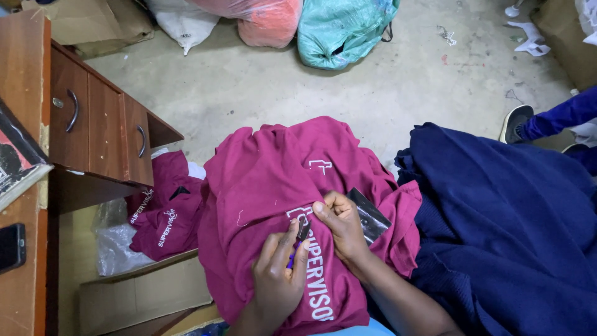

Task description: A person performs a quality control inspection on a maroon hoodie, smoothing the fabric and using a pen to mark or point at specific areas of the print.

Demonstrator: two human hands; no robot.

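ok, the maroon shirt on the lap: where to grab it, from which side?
Likely the bunched upper fold of the maroon shirt, from the far side: it stands up in ridges and is bare. Left hand and right hand crowd the lettered middle around a small tool.

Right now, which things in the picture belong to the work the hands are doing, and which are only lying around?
In use:
maroon shirt on the lap
left hand, holding a small purple tool
right hand, pinching the cloth

Lying about:
navy cloth
folded maroon shirts
wooden desk
phone
bags on the floor
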